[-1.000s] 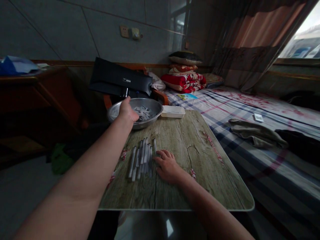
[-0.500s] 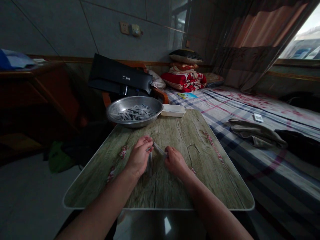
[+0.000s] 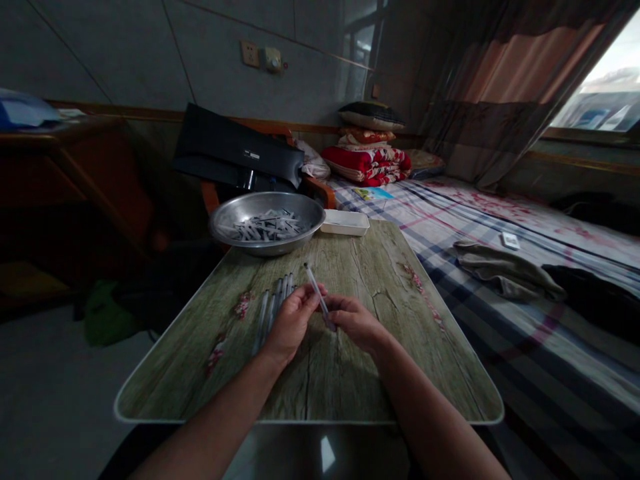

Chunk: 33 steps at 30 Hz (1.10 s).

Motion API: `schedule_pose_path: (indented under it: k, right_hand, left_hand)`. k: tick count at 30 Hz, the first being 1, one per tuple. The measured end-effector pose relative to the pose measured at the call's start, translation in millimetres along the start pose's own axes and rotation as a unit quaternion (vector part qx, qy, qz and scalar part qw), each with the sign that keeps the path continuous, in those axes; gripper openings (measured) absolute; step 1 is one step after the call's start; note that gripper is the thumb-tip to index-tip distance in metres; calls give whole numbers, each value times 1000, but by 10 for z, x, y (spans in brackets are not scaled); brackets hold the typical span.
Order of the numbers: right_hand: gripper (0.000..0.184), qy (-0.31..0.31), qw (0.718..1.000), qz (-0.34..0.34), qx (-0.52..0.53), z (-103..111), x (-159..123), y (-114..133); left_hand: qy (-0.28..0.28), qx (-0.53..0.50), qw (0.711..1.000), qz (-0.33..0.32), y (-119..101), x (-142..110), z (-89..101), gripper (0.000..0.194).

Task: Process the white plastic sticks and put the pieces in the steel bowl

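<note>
Both hands meet over the middle of the table, on one slim clear pen (image 3: pixel 315 283) with a dark tip, tilted with that tip up and away from me. My right hand (image 3: pixel 356 324) is closed around its lower end. My left hand (image 3: pixel 295 317) pinches near the pen's middle, with thumb and fingertips together. Several similar pens (image 3: pixel 263 313) lie side by side on the table, partly hidden behind my left hand. At the far left edge stands a metal basin (image 3: pixel 220 233) holding a heap of small white and dark pieces, too small to name.
A white plastic tray (image 3: pixel 345 230) sits beside the basin on the wood-patterned table (image 3: pixel 400 360). Behind the basin, a black monitor (image 3: pixel 235 147) leans on a wooden chair. A bed (image 3: pixel 450 213) with folded bedding (image 3: pixel 367 163) and clothing (image 3: pixel 505 270) borders the right side.
My left hand has come back from the basin to the table's middle. My right hand has lifted a pen from the table, and both hands now hold it.
</note>
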State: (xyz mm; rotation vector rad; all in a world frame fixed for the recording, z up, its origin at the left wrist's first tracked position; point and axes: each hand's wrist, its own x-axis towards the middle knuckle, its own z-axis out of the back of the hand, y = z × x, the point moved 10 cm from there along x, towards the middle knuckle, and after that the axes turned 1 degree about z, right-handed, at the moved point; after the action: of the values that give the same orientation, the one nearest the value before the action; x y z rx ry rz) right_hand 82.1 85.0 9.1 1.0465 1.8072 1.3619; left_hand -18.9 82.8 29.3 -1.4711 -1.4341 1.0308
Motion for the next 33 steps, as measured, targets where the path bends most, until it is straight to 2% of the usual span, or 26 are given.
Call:
schedule_pose_path:
  k: [5, 11, 17, 22, 28, 33]
  right_hand:
    - [18, 32, 998, -32, 43, -124, -11, -42]
    - [18, 39, 996, -49, 68, -186, -27, -109]
    - [37, 107, 993, -33, 47, -309, -97, -135]
    - [44, 105, 994, 5, -18, -377, -109, -70]
    - [48, 78, 994, 59, -57, -435, -85, 43]
    - [45, 78, 991, 79, -77, -387, -48, -31]
  left_hand:
    - [1, 21, 999, -33, -2, -23, 52, 27]
    - [50, 29, 998, -22, 68, -87, -88, 26]
    - [68, 16, 997, -42, 16, -194, -161, 31]
    - [47, 126, 985, -106, -124, -245, -106, 33]
    - [14, 67, 995, -72, -73, -198, -71, 35]
    - [-10, 139, 981, -133, -222, -257, -66, 30]
